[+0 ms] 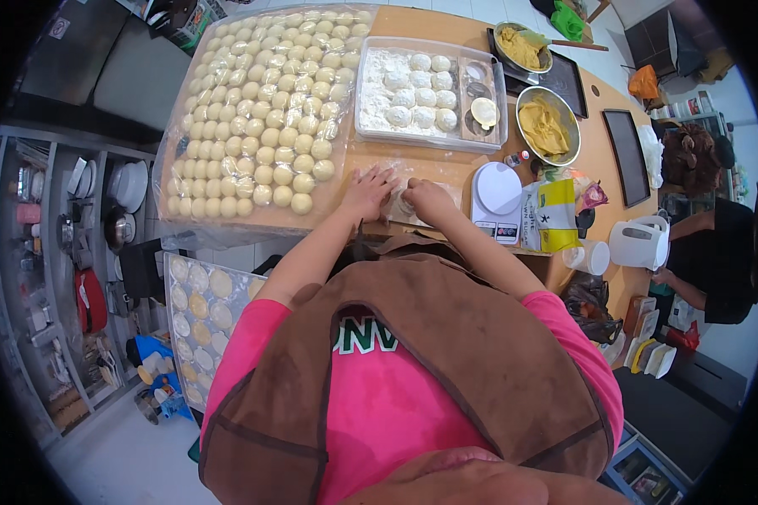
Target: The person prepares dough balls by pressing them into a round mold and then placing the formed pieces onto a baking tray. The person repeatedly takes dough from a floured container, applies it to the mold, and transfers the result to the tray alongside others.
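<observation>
On a small floured board (pixel 448 192) at the table's near edge, my left hand (pixel 369 195) lies with its fingers stretched out and apart. Beside it my right hand (pixel 428 200) is closed, its fingertips pressed down on the board. A pale, floury patch that looks like dough shows between them; what the right fingers hold is hidden. Just beyond stands a clear plastic box (pixel 379 135) with white flour and several floured dough balls (pixel 422 79). A wooden piece (pixel 471 128) in it carries a pale round cup-like thing (pixel 484 111).
Plastic-covered rows of dough balls (pixel 261 109) fill the left. Rightward are a white scale (pixel 499 189), a yellow-and-white bag (pixel 552 215), bowls of yellow filling (pixel 547 126) (pixel 520 49) and dark trays (pixel 626 156). Below left, a tray holds flat rounds (pixel 200 305). Another person's hand (pixel 664 277) is near a white jug (pixel 638 242).
</observation>
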### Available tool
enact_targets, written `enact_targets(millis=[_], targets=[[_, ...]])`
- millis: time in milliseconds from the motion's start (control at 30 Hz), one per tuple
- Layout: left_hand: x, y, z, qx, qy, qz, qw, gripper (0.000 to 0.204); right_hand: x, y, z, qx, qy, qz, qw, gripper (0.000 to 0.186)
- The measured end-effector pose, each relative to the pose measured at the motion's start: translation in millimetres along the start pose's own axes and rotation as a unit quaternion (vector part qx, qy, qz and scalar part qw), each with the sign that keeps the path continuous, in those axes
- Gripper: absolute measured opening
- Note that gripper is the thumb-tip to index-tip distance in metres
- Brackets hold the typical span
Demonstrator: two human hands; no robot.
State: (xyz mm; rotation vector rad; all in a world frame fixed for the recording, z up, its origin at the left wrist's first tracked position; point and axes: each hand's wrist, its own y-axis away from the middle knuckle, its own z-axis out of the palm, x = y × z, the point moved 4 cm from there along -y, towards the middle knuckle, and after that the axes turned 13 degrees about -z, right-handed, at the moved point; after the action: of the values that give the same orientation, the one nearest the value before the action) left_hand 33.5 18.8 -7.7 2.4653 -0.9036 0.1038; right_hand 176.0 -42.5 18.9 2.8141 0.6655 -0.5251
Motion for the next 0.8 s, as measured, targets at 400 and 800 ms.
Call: enact_targets(millis=[400, 800], targets=[[-2.5, -2.3, 4.2, 0.013, 0.001, 0.007, 1.0, 0.109, -8.5, -2.5, 5.2, -0.016, 0.023, -0.004, 1.0, 0.013], [5.8, 3.2, -9.9, -0.018, -0.007, -0.015, 1.0, 0.108, 47.3, 10.8, -36.3, 0.142, -0.079, 0.055, 0.985, 0.023]])
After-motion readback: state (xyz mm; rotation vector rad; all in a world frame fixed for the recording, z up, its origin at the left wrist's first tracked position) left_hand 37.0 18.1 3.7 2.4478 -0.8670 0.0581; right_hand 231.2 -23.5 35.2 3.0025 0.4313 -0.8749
